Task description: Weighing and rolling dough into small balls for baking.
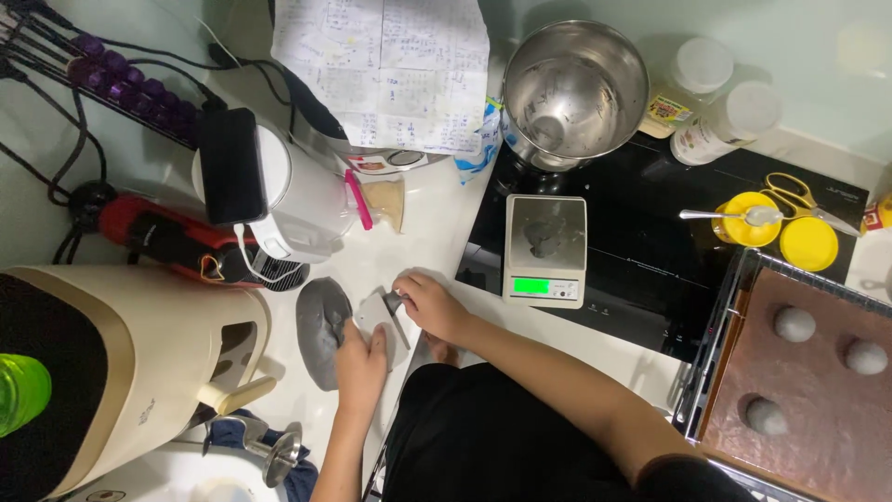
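Note:
A large lump of grey dough [321,327] lies on the white counter. My left hand [360,361] rests on its right side, touching it. My right hand [429,305] grips a flat dough scraper [390,316] and presses it down beside the lump. A small grey piece of dough [544,238] sits on the pan of a kitchen scale [546,251] with a lit green display, just right of my right hand.
A brown baking tray [818,400] at the right carries three grey dough balls. A steel bowl [574,88] stands behind the scale on a black cooktop [669,242]. Yellow lids with a spoon [753,218], two bottles, a white appliance [279,191] and a beige machine [139,363] crowd the counter.

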